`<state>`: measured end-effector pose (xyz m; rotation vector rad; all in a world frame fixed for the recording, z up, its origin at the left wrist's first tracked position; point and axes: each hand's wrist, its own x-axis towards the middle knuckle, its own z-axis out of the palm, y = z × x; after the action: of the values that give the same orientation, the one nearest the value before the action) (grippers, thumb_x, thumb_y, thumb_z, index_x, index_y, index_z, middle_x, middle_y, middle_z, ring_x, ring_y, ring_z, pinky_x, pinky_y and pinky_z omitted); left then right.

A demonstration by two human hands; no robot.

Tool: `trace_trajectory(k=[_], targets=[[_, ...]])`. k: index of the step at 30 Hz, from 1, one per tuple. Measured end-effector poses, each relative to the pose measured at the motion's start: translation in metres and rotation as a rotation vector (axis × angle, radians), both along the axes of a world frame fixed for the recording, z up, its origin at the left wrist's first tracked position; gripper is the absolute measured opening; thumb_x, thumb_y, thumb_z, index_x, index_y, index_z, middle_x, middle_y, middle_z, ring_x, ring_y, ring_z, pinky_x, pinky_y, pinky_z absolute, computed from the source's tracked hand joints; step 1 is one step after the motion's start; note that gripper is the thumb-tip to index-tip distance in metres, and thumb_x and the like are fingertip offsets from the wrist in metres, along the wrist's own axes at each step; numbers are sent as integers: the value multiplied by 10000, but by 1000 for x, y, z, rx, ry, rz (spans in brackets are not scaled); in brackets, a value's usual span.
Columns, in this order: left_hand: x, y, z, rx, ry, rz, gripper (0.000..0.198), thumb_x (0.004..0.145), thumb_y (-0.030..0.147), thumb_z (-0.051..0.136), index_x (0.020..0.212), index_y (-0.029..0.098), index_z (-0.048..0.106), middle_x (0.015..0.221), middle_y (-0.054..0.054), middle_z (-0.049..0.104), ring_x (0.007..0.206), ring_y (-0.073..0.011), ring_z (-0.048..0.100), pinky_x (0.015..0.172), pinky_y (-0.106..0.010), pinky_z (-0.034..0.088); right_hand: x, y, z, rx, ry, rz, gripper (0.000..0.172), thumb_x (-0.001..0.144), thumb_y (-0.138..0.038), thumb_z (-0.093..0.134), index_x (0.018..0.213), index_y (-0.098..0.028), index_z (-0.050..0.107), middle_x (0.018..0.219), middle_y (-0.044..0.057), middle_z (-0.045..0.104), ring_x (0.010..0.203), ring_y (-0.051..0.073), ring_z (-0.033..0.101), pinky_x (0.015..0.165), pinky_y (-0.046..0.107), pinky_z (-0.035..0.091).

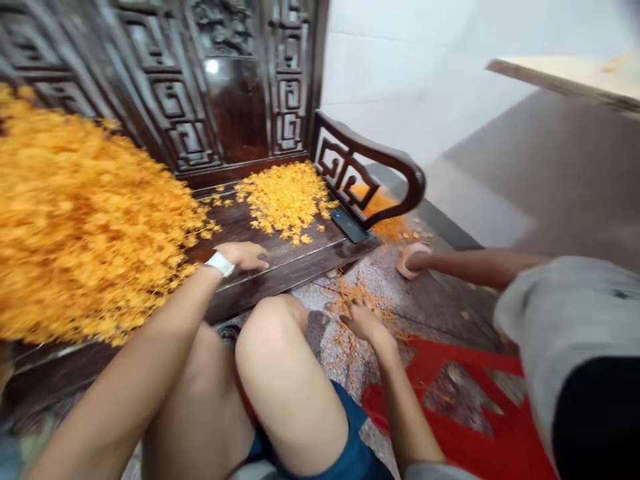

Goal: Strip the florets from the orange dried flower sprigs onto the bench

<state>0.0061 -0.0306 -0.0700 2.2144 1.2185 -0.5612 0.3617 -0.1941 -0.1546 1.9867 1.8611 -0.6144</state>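
Note:
My left hand (243, 255), with a white band on the wrist, lies flat on the front edge of a dark wooden bench (295, 257), fingers stretched out and holding nothing. It is beside a big heap of orange flower petals (85, 220). My right hand (364, 323) reaches down past my knee to the speckled floor. Its fingers are bent together over loose orange petals (350, 293) scattered there; what they pinch is too small to make out. A smaller petal pile (286, 197) sits further along the bench.
A dark phone (349, 225) lies on the bench by the carved armrest (373, 177). Another person's limb in grey clothing (475, 265) reaches in from the right to a pink object (411, 259). A red plastic stool (465, 413) stands beside my right arm.

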Motion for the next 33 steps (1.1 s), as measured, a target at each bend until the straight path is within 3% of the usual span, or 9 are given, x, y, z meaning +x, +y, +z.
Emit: trace_trajectory(k=[5, 8, 11, 13, 16, 20, 23, 28, 33], targets=[[-15, -7, 7, 44, 19, 69, 621, 1058, 477, 549, 1619, 225, 635, 1643, -134, 642, 1488, -309, 641, 1219, -379, 496, -45, 36, 54, 173, 245, 245, 327, 1132, -324, 516, 1264, -118, 733, 1293, 227, 762, 1204, 327, 713, 1023, 393, 487], [-26, -11, 17, 85, 69, 137, 572, 1055, 435, 559, 1574, 228, 682, 1603, -134, 680, 1447, -312, 667, 1195, -379, 514, -105, 67, 93, 311, 528, 413, 284, 1133, -348, 539, 1200, -156, 738, 1230, 161, 789, 1092, 263, 719, 949, 339, 488], [-46, -15, 25, 183, 163, 284, 562, 1022, 375, 589, 1504, 124, 732, 1535, -253, 699, 1430, -424, 656, 1159, -501, 538, -179, 112, 111, 396, 688, 627, 269, 1134, -310, 511, 1156, -166, 737, 1142, 107, 783, 1028, 224, 695, 922, 313, 470], [-66, -17, 24, 346, 189, 437, 549, 1007, 327, 574, 1460, 70, 747, 1532, -319, 670, 1462, -492, 594, 1147, -596, 514, -230, 148, 107, 449, 648, 730, 260, 1116, -287, 522, 1135, -142, 738, 1139, 119, 754, 1036, 235, 672, 958, 332, 471], [-106, -23, 13, 630, 140, 699, 586, 1006, 277, 512, 1510, 31, 683, 1594, -363, 588, 1505, -511, 511, 1184, -681, 411, -299, 200, 84, 441, 524, 814, 296, 1058, -206, 579, 1302, -82, 692, 1360, 189, 699, 1215, 280, 652, 1088, 378, 474], [-147, -32, -3, 710, 108, 734, 688, 972, 256, 548, 1625, 40, 542, 1726, -340, 450, 1601, -457, 402, 1256, -655, 312, -351, 244, 54, 337, 389, 864, 552, 1044, -198, 631, 1555, -21, 518, 1608, 250, 579, 1382, 290, 600, 1177, 367, 460], [-153, -36, -4, 667, 152, 660, 732, 945, 237, 598, 1640, 31, 501, 1815, -301, 315, 1674, -410, 295, 1301, -603, 280, -360, 255, 41, 298, 320, 885, 540, 1060, -242, 649, 1551, -44, 542, 1520, 233, 664, 1269, 272, 657, 1075, 340, 492], [-153, -36, -3, 657, 123, 641, 814, 934, 260, 663, 1694, 77, 435, 1829, -273, 302, 1692, -394, 269, 1327, -594, 259, -344, 257, 31, 289, 313, 870, 272, 1103, -253, 556, 1227, -93, 737, 1265, 170, 777, 1054, 236, 665, 901, 314, 451], [-175, -33, -13, 617, 73, 570, 925, 914, 345, 723, 1748, 136, 382, 1859, -248, 254, 1724, -405, 213, 1338, -656, 236, -320, 256, 42, 382, 284, 919, 240, 1042, -127, 536, 1165, -129, 742, 1275, 161, 725, 1010, 232, 616, 816, 313, 380]])
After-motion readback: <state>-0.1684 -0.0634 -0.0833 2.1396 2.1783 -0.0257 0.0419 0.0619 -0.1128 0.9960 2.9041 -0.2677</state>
